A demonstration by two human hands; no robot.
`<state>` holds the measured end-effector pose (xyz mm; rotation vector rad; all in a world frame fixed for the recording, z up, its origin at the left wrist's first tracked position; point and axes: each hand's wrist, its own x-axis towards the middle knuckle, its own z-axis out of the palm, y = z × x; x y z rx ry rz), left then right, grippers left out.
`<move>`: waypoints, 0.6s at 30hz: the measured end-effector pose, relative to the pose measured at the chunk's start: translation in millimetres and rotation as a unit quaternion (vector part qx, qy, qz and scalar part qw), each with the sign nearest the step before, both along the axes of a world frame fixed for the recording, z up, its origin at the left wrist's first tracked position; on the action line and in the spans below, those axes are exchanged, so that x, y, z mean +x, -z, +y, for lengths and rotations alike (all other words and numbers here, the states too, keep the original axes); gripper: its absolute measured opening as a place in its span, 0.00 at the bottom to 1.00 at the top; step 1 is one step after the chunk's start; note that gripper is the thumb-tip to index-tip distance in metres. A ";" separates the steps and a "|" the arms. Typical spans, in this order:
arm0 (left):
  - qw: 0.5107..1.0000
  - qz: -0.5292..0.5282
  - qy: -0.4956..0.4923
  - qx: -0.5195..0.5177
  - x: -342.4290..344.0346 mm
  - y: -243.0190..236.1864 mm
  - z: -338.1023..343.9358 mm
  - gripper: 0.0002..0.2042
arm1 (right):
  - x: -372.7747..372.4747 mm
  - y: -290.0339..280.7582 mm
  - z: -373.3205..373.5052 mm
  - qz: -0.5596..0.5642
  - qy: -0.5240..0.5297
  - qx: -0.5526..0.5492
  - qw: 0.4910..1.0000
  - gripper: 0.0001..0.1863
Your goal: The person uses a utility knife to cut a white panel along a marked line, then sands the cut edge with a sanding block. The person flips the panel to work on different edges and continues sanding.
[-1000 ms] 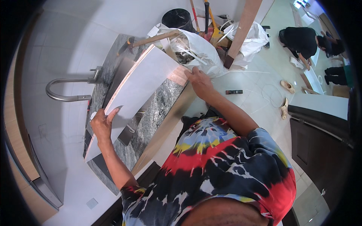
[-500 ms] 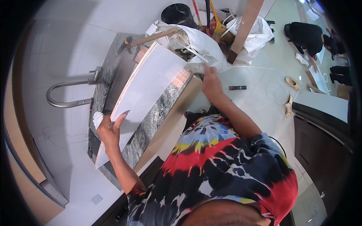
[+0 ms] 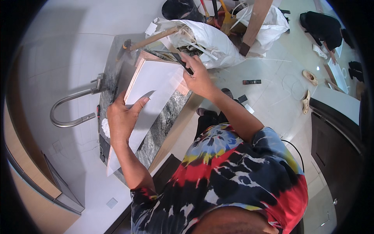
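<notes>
A white-faced board with a bare plywood edge lies slantwise over the grey stone countertop, propped on reddish wood pieces. My left hand grips its left long edge, thumb on the white face and fingers hidden beyond the edge. At the board's far right corner, my right hand is closed round a slim black tool; its exact kind is unclear. A hammer with a wooden handle rests beyond the board's far end. Beside my left wrist sits a crumpled white wad.
A curved metal faucet stands left of the board. Beyond the counter are a stuffed white sack, a black bucket and an upright wooden plank. Sandals lie on the floor at right; another person bends over farther off.
My right hand has moved left onto the board's far corner, and the black tool now shows in it. My left hand has shifted farther up the edge, away from the white wad.
</notes>
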<state>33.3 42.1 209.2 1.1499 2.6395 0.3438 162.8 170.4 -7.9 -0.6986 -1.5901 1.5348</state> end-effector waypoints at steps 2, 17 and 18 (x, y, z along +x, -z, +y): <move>1.000 -0.007 -0.019 0.007 0.2 3.9 3.9 0.22 | -1.4 12.9 2.4 -0.031 0.011 0.086 0.996 0.28; 0.999 -0.004 -0.046 -0.002 -9.4 10.5 -1.8 0.20 | -18.7 -83.4 -19.7 -0.052 0.012 0.133 0.990 0.38; 0.998 -0.012 -0.057 -0.019 -14.1 7.7 4.3 0.19 | -24.0 -97.7 -13.2 -0.011 0.017 0.138 0.990 0.39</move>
